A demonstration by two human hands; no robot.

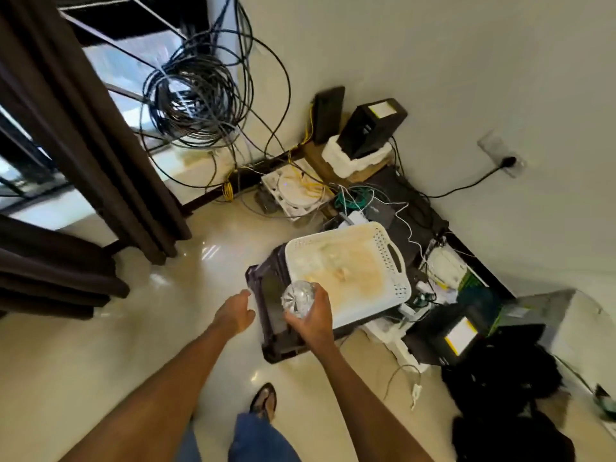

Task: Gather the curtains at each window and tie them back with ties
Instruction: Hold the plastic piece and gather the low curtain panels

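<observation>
At the far left the dark brown curtains [96, 135] hang beside the window [133, 61] in long vertical folds, reaching down to the glossy floor [100, 345] — they look loose, with no tie visible around them, so the tying seems not yet done here. A second bunch of the same fabric [50, 271] shows lower left. Right of the curtains, a coil of black cables [196, 95] hangs against the glass, probably parked there to keep it off the floor.

Toward the middle, the left hand [235, 313] is released, fingers relaxed and holding nothing, reaching toward a dark crate [266, 295]. Just beside it, the right hand [313, 315] grips a clear plastic bottle [297, 298], its base facing the camera — likely about to be put aside so both hands are free. On top of the crate sits a white basket [393, 261]; its contents are too blurred to name. Further right, network boxes and wiring crowd the wall.
</observation>
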